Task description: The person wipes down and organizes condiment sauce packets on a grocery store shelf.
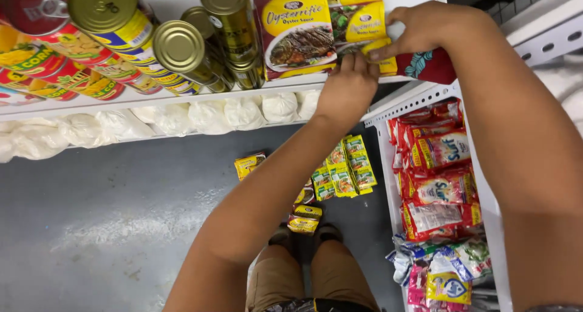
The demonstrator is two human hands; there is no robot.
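From my feed, my left hand [347, 88] sits top centre of the frame, fingers curled loosely and pressed against the lower edge of the yellow sauce sachets [299, 29] standing on the white shelf [182, 98]; I cannot tell whether it actually grips one. Just to its right, my right hand [425, 27] pinches a small yellow packet [382, 55] between thumb and fingertips, closed on it at the shelf's front edge, touching the sachet stack. The two hands almost meet. Going left to right along the shelf: a cluster of labelled corn cans [73, 57] lying tilted in the upper left, too overlapped to count surely, then about four gold-topped tins [212, 38], then two visible sachet fronts. Beneath the shelf edge runs a row of white bags [182, 117], roughly seven. On the grey floor [109, 215] at centre lie several strips of small yellow-green packets [343, 166] and two brown ones near my feet. At right, a lower white rack [388, 166] holds heaped red sachets [437, 166].
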